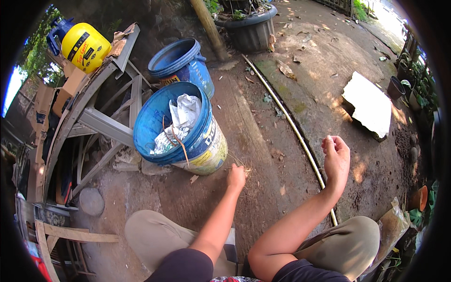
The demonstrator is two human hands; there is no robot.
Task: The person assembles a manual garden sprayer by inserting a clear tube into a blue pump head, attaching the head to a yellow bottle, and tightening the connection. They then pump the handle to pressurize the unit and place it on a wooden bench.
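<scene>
My left hand (236, 177) reaches down to the dirt ground beside the near blue bucket (155, 123), its fingers closed on a small tuft of dry straw-like fibres (245, 165). The bucket tilts toward me and holds crumpled paper (184, 113) and dry strands. My right hand (336, 159) hovers raised over the concrete, fingers curled into a loose fist with nothing visible in it. My knees in tan trousers (155, 235) sit at the bottom edge.
A second blue bucket (181, 63) stands behind the first. A yellow sprayer tank (84, 45) rests on a leaning grey frame (94, 117) at left. A thin pipe (291, 124) runs across the ground; a white slab (369, 104) and dark planter (249, 26) lie beyond.
</scene>
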